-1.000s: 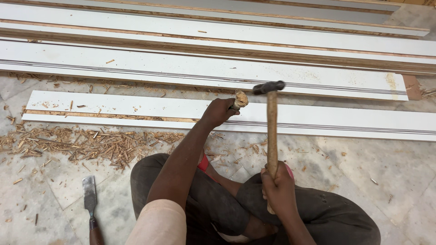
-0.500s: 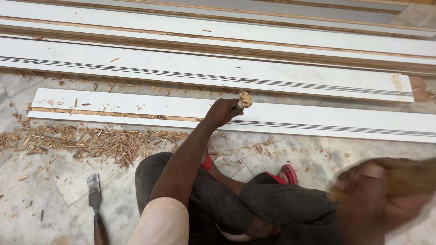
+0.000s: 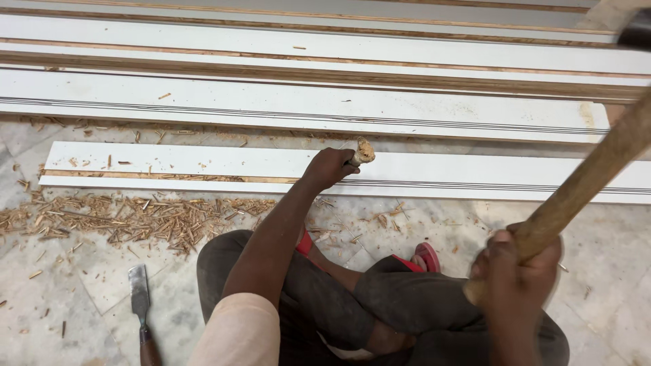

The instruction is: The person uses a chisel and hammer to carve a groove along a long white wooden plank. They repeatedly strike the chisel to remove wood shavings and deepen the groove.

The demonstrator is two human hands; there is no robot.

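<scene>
Two hands work: the left hand [image 3: 330,167] grips a chisel [image 3: 361,153] on the white board [image 3: 475,175], the right hand [image 3: 514,268] grips a raised hammer [image 3: 583,177]. Shavings [image 3: 135,218] beside the board suggest partly finished cutting.

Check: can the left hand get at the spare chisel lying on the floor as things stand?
Probably not right away. The left hand is closed around a wooden-handled tool on the white board. The spare chisel lies unobstructed on the floor beside the left knee, so only the grip stands in the way.
</scene>
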